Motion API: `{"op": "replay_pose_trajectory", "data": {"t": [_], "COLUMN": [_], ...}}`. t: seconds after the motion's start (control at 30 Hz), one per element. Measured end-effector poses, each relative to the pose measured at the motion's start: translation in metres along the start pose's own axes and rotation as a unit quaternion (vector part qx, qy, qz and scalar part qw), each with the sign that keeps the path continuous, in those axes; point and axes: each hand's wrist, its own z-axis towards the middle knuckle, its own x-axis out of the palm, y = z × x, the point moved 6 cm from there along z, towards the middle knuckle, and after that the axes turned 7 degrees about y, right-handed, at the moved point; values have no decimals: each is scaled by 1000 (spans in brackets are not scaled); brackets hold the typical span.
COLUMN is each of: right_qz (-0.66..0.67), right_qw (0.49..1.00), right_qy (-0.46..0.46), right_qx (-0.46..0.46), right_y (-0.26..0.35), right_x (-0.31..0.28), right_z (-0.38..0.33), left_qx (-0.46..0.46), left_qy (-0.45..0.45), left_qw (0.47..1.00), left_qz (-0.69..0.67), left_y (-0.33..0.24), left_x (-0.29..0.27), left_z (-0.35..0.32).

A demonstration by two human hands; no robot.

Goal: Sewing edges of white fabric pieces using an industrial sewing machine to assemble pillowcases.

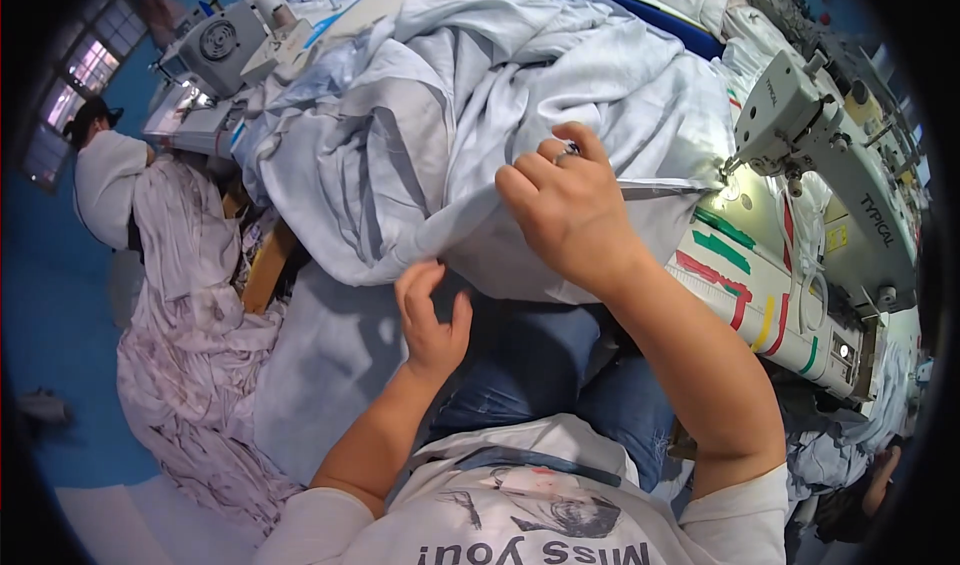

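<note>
A large heap of pale grey-blue fabric [400, 145] spreads over the sewing table and hangs over its near edge toward my lap. My right hand [570, 200], with a ring on one finger, is closed on the fabric's folded edge. From there the edge runs right, to the needle area of a sewing machine [780, 115]. Lower and to the left, my left hand [432, 320] has its thumb apart from bent fingers. Its fingertips are at the lower fold of the cloth; whether they press on it I cannot tell.
Coloured tape strips [725, 250] mark the machine bed at right. Another sewing machine [215, 50] stands at the far left. Beside it sits a person [108, 180] with a long pile of pinkish-white cloth [190, 305]. More white cloth [735, 35] lies at the back right.
</note>
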Motion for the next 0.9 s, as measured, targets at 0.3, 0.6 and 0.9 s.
{"op": "replay_pose_trajectory", "data": {"t": [0.3, 0.6, 0.9], "right_qz": [23, 273, 337], "right_qw": [997, 955, 892], "right_qy": [-49, 86, 50], "right_qx": [48, 73, 298], "right_y": [-23, -29, -46], "right_x": [-29, -74, -108], "right_z": [32, 6, -115], "left_qx": [75, 123, 218], "left_qy": [-174, 125, 352], "left_qw": [978, 981, 900], "left_qz": [86, 80, 134], "left_y": [-11, -118, -146], "left_x": [-3, -145, -144], "left_z": [98, 136, 143]}}
